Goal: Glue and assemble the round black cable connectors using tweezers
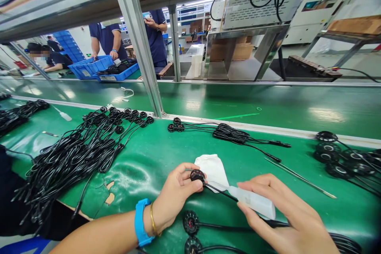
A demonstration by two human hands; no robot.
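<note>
My left hand (174, 190) pinches a small round black part (197, 176) with a black cable (222, 191) running off it to the right. Between the thumb and fingers of my right hand (282, 210) is a white translucent squeeze bottle (253, 201). Its thin nozzle points left at the round part; whether the tip touches it I cannot tell. Behind them a white cloth (212, 168) lies on the green mat. Below my hands rest two more round black parts, one of them a ribbed disc (191, 223), with cables leading right under my right hand.
A big heap of black cables (71, 154) covers the left. A coiled cable bundle (230, 133) lies behind the cloth, tweezers (300, 177) to its right. More round parts (339, 158) sit far right. A metal post (139, 43) rises at the bench's back; people stand beyond, near blue bins (89, 67).
</note>
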